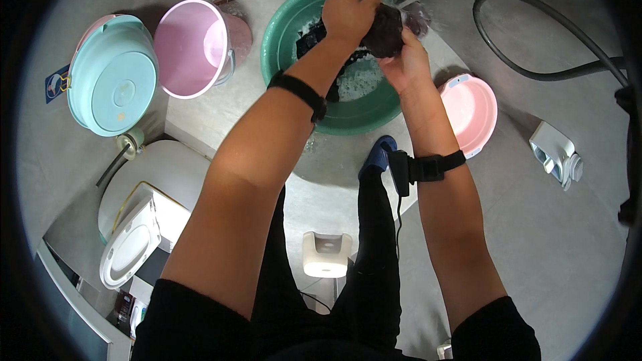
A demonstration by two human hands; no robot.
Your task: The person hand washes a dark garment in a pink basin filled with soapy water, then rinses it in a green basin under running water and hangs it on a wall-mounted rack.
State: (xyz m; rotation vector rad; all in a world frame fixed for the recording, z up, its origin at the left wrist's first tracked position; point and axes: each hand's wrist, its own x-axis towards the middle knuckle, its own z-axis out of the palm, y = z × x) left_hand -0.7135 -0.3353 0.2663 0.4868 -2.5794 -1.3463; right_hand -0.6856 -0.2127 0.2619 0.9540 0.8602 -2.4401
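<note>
A dark wet cloth (383,32) is stretched between my hands above the far right side of a green plastic basin (277,55). My left hand (348,12) is closed in a fist at the cloth's left end. On the right, my right hand (407,60) holds the cloth from beneath, palm turned up and thumb along its edge. Black fabric (311,40) lies in the basin, partly hidden by my left forearm. Foamy water (360,80) surrounds the fabric.
A pink bucket (188,50) lies left of the basin, near a hanging light-blue basin (118,80). A small pink basin (469,110) sits to the right. A white plastic stool (327,255) stands between my legs. A black hose (546,10) loops at upper right.
</note>
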